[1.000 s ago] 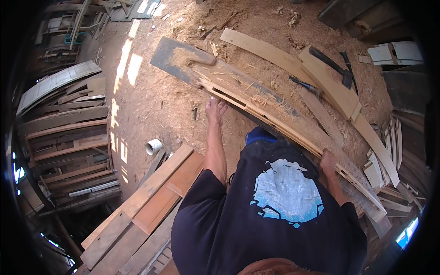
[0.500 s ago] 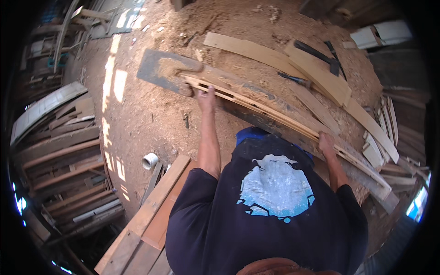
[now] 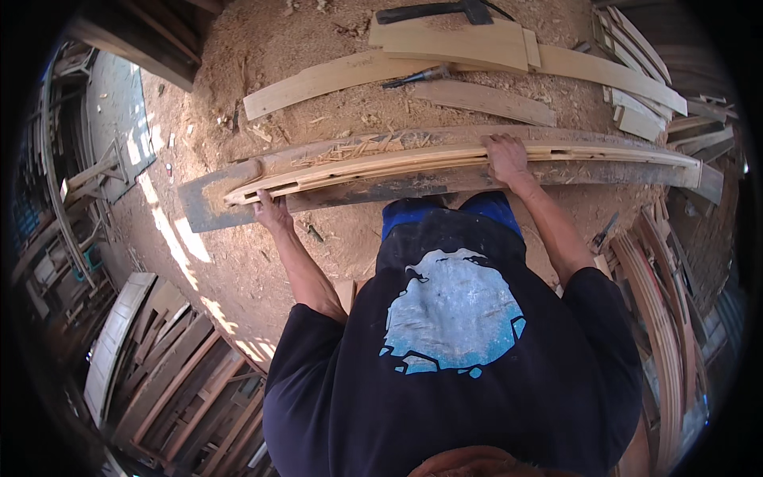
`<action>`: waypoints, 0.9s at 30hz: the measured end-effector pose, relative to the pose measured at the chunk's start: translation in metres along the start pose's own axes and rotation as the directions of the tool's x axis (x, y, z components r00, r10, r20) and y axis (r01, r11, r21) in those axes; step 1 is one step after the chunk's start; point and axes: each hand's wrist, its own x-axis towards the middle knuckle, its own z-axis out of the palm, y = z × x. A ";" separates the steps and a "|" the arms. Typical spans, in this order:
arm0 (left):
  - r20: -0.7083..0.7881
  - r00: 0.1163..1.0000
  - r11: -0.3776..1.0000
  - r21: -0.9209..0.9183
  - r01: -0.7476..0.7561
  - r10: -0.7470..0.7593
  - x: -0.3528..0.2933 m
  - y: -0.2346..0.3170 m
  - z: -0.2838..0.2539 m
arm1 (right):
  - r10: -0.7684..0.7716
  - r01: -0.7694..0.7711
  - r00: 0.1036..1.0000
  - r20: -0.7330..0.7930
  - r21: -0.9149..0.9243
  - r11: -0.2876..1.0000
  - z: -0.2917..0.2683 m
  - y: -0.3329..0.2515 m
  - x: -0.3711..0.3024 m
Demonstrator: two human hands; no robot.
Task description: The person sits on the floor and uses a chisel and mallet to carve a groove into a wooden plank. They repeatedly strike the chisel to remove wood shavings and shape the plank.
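Observation:
A long pale wooden rail [image 3: 373, 165] with narrow slots cut in it lies lengthwise along a dark, worn plank bench [image 3: 477, 181]. Near its left end my left hand [image 3: 273, 213] grips the near edge; some of its fingers are hidden beneath or behind the wood. Right of the middle, my right hand [image 3: 507, 157] is closed over the rail from above. Curly wood shavings [image 3: 377, 146] lie along the bench behind the rail, and sawdust covers the bench's left end.
Beyond the bench, curved pale boards [image 3: 318, 82] lie on the sawdust-strewn ground with a black-headed hammer [image 3: 433, 12] and a chisel-like tool [image 3: 417, 76]. Stacked timber [image 3: 191, 381] stands at lower left, more planks [image 3: 656, 294] at right. A dark-handled tool [image 3: 606, 229] lies near my right forearm.
My view has turned, so bench and rail now run nearly level across it rather than slanting. Both hands still hold the rail; my right hand appears somewhat closer to its middle.

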 end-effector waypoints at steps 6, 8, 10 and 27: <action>0.050 0.999 1.000 0.012 0.008 -0.008 0.005 -0.001 -0.010 | -0.032 0.032 0.992 -0.124 0.005 0.999 0.006 0.003 -0.003; 0.042 0.999 1.000 0.027 -0.003 0.001 0.005 0.001 -0.007 | -0.023 0.023 0.993 -0.113 -0.002 1.000 0.006 0.003 -0.002; 0.047 0.999 1.000 0.029 -0.009 0.008 0.002 0.001 -0.006 | -0.009 0.008 0.995 -0.097 -0.013 1.000 0.007 0.001 -0.002; 0.071 0.997 0.999 -0.030 0.040 -0.038 0.021 -0.008 -0.007 | 0.034 -0.032 0.992 -0.119 0.016 0.999 0.002 0.000 -0.008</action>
